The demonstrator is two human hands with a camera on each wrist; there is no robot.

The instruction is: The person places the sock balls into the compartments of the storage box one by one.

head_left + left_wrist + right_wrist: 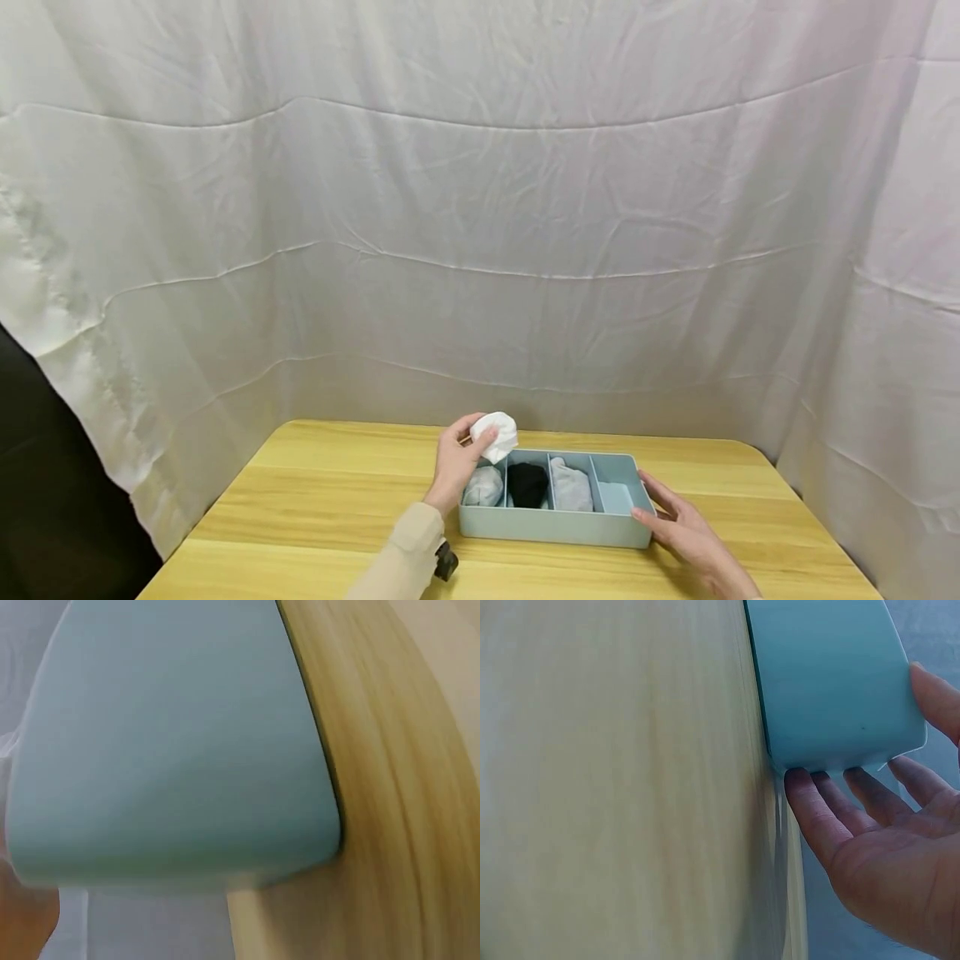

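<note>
In the head view my left hand (452, 467) pinches a white, rolled-up cloth bundle (497, 435) between thumb and fingers, above the left end of a pale blue divided storage box (555, 525). Inside the box, from left to right, sit a light grey cloth bundle (483, 486), a black one (528, 485) and a pale grey one (572, 486); the rightmost compartment (617, 498) shows its bare floor. My right hand (684, 529) grips the box's right end, thumb at the front corner. In the right wrist view its fingertips (799, 780) touch the end wall.
The box stands on a wood-grain table (330, 492) with rounded back corners. Light grey curtains (525, 208) hang behind the table and along both sides. A dark area (60, 467) shows at the lower left. A black device (446, 562) is strapped at my left wrist.
</note>
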